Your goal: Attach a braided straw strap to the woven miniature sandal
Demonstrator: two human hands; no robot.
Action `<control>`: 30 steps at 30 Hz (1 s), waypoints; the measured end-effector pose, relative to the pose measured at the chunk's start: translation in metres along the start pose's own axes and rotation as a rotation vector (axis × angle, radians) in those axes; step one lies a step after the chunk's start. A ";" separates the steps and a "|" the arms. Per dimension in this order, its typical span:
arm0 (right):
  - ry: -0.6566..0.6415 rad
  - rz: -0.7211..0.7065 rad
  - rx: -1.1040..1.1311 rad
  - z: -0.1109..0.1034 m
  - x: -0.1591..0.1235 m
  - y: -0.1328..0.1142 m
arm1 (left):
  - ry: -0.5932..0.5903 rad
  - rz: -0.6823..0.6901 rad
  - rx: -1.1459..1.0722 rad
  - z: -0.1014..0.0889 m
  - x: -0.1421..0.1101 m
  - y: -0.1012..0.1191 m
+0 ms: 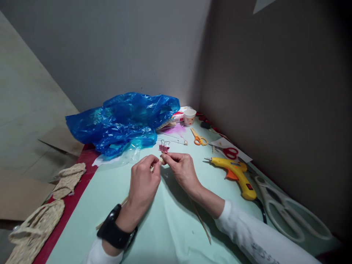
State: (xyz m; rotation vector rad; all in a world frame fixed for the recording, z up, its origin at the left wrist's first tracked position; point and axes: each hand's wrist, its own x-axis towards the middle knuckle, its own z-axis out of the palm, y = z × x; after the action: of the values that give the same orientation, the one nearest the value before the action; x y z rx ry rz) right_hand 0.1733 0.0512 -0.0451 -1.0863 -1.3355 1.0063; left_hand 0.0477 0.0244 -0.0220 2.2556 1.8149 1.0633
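Both my hands meet at the middle of the table, just below a pink binder clip with its wire handles pointing away from me. My left hand pinches pale straw-like strands close to the clip. Beside it, my right hand has thumb and forefinger closed on the strands right at the clip's edge. One loose strand trails down toward me under my right wrist. Another strand end shows by the black watch on my left wrist. My fingers hide most of the woven part.
A crumpled blue plastic bag lies at the back left, near a paper cup. Orange scissors, red scissors, a yellow glue gun and large white-handled scissors line the right. Braided straw pieces lie at the left edge.
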 end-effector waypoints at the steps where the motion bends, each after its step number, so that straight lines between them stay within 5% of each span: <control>1: 0.004 0.011 0.023 0.001 0.000 0.000 | 0.008 0.020 0.024 0.003 -0.003 0.002; 9: 0.038 0.145 0.172 -0.003 0.005 0.004 | -0.063 0.136 0.220 0.020 -0.024 0.015; 16: 0.055 0.245 0.301 -0.004 0.009 0.002 | -0.247 0.125 0.173 0.031 -0.027 0.017; 21: 0.104 0.219 0.274 -0.016 0.019 0.002 | -0.304 0.109 -0.034 0.006 -0.019 0.020; 23: 0.115 0.207 0.253 -0.020 0.021 0.003 | -0.305 -0.005 -0.216 -0.015 -0.009 0.018; 25: 0.092 0.203 0.236 -0.020 0.020 0.002 | -0.296 -0.341 -0.715 -0.035 0.004 0.011; 27: 0.032 0.207 0.224 -0.017 0.016 0.001 | -0.124 -0.519 -1.066 -0.045 0.015 0.000; 30: -0.086 0.215 0.214 -0.010 0.006 -0.005 | -0.036 -0.590 -1.138 -0.039 0.023 -0.018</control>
State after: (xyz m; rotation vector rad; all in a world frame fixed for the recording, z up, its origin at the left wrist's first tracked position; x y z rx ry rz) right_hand 0.1830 0.0558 -0.0387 -1.0478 -1.1644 1.3359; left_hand 0.0137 0.0362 0.0104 0.9957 1.1754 1.3647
